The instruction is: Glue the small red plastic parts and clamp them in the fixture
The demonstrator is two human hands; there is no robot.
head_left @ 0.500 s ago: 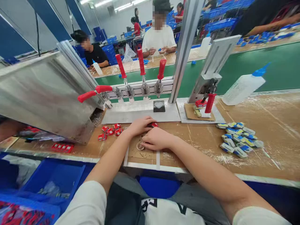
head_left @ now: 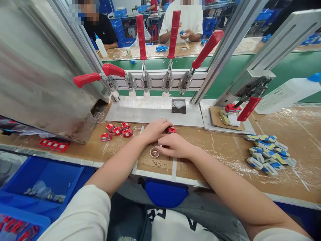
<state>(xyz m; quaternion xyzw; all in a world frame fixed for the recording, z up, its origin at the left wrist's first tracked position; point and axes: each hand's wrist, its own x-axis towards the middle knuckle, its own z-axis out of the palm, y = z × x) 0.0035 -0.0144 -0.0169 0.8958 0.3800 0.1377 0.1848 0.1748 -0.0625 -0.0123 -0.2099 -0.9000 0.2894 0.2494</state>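
Left hand [head_left: 155,130] lay curled, fingertips touching the red part [head_left: 171,130] just to its right; right hand [head_left: 175,146], just nearer, pinched a thin stick beside the small dish [head_left: 154,152].

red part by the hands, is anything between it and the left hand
Nothing visible. The left hand lies right beside the red part, its fingers reaching it, though whether they grip it is hidden. The right hand sits just below, by the small ring.
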